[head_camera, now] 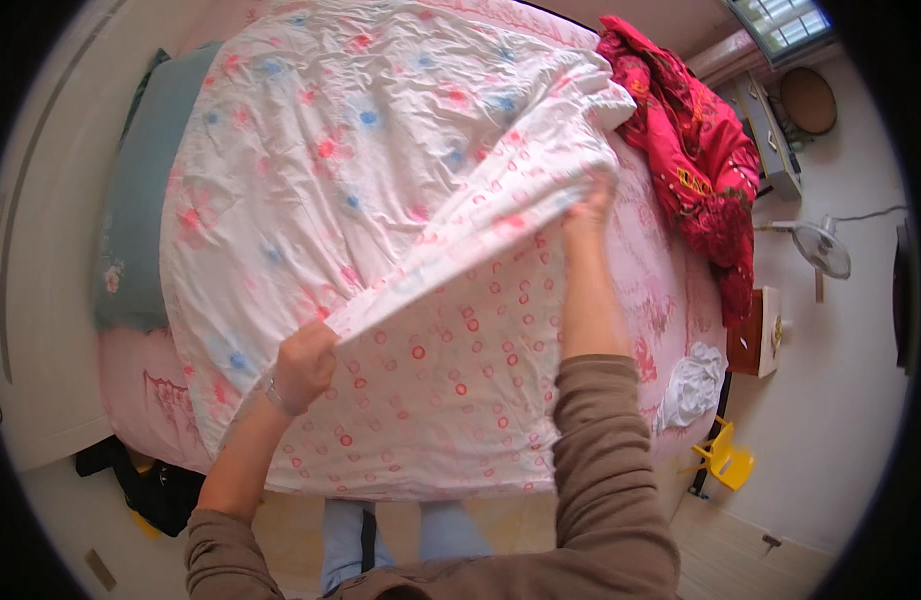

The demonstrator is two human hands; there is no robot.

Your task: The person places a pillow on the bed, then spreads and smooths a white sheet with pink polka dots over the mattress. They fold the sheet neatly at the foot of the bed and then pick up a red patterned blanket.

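A white quilt (295,180) with pink and blue flowers lies wrinkled over the bed. Its near part shows a second face patterned with small red rings. My left hand (306,366), with a bracelet at the wrist, grips a fold of the quilt near the middle left. At the right, my right hand (592,202) is closed on the same fold and looks slightly blurred. Between both hands the fold stretches in a slanting line, raised toward the right. Pink patterned bedding (648,300) shows underneath, along the right side.
A blue-green pillow (142,202) rests against the white headboard (48,247). A red patterned cover (693,150) is heaped at the bed's foot, near a crumpled white cloth (693,386). Beyond stand a fan (820,247), a wooden box (753,334) and a yellow chair (727,457).
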